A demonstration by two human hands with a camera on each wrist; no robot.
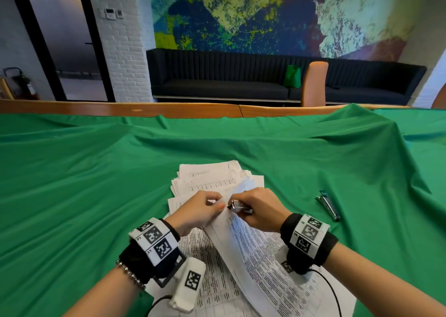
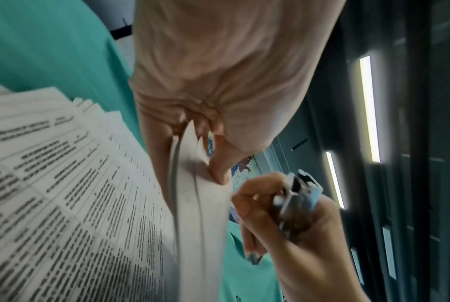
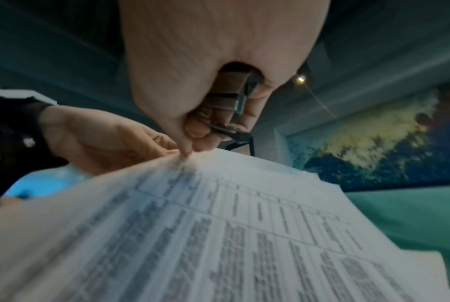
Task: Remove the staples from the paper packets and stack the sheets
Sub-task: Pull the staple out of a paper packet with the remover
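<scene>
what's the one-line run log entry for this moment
left hand: pinches packet corner | right hand: grips staple remover at corner | stapler: idle on green cloth

The head view is evenly bright and fairly sharp, its wide lens bowing the worktop (image 1: 120, 110) edge. Both wrist views are dimmer and smeared; printed sheets (image 3: 244, 235) blur, and ceiling light strips (image 2: 370, 108) glare white.

A green cloth (image 1: 96, 172) is spread in folds over the counter (image 1: 120, 109), whose wooden edge is seen at 12 o'clock. Beyond it, a dark sofa (image 1: 217, 80) is set below a painted mural (image 1: 265, 15); a tan chair back (image 1: 315, 82) is seen at 1 o'clock.
</scene>
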